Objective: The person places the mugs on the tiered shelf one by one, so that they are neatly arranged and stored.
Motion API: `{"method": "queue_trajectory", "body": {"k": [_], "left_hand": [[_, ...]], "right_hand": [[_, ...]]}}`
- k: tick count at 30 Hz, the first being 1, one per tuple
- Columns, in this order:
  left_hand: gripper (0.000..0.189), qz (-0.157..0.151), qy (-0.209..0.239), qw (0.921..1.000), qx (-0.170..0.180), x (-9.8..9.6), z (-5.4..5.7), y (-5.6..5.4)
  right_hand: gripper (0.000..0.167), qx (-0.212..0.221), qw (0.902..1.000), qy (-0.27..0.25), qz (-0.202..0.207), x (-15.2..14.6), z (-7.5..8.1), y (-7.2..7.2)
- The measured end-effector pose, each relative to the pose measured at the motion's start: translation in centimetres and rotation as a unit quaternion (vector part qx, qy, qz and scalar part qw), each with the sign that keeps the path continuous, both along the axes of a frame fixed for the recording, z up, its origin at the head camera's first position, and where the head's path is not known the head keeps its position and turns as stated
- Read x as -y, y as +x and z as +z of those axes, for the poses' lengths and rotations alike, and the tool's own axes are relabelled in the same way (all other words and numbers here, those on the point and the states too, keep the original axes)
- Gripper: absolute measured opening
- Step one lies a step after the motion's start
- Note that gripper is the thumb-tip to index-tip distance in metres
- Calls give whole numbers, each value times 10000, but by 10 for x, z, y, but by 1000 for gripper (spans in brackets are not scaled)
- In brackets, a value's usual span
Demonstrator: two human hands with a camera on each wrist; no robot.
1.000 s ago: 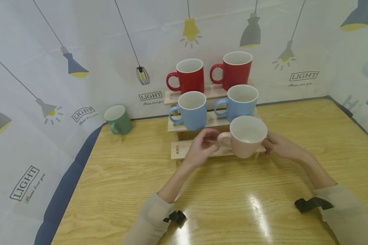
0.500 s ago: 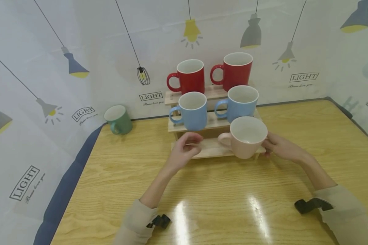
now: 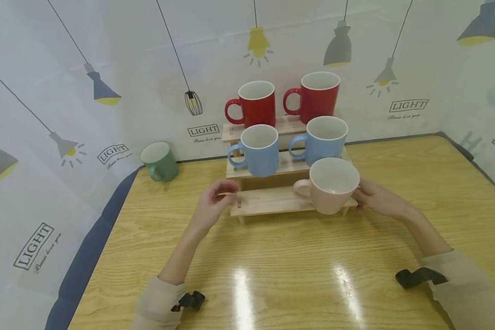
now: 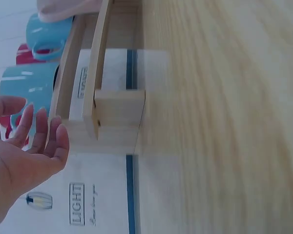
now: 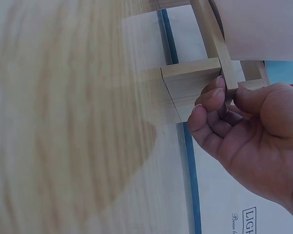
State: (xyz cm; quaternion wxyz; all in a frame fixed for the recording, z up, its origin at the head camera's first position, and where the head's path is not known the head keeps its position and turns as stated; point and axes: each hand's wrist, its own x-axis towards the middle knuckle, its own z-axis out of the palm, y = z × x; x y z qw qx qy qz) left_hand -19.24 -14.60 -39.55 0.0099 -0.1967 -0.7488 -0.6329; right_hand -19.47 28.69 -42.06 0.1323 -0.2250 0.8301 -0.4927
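Note:
A pale pink mug (image 3: pixel 329 201) stands at the right of the lowest shelf of a three-step wooden rack (image 3: pixel 272 201), its handle facing left. My right hand (image 3: pixel 381 198) is at that shelf's right end, and in the right wrist view the thumb and curled fingers (image 5: pixel 211 100) pinch the board's end. By the shelf's left end hovers my left hand (image 3: pixel 210 208), fingers loosely curved with nothing between them. Two light blue mugs (image 3: pixel 262 158) (image 3: pixel 323 146) sit on the middle step. Two red mugs (image 3: pixel 258 110) (image 3: pixel 319 103) occupy the top one.
A green mug (image 3: pixel 161 162) stands at the table's back left, near the wall sheet (image 3: pixel 148 68) printed with lamps. The wooden table (image 3: pixel 292 266) stretches in front of the rack.
My left hand has moved left, from beside the pink mug's handle to past the shelf's left end. The right hand and the mugs have stayed in place.

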Motion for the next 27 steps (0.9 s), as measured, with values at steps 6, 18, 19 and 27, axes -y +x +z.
{"method": "queue_trajectory", "body": {"k": [6,18,19,27], "left_hand": [[26,596,90,9977,297,30,4,-5],[24,2221,214,9747,135,92,2,-21],[23,2336,219,9720,150,97,2,-22],[21,3140,294,9477,491,122,-5,-31]], "right_hand": [[25,15,10000,45,-3,-1,0,-1],[24,-121,9999,1,46,-4,-3,-2],[24,-119,9999,0,48,-4,-3,-2],[23,-89,9998,-81,135,-4,-2,-2]]}}
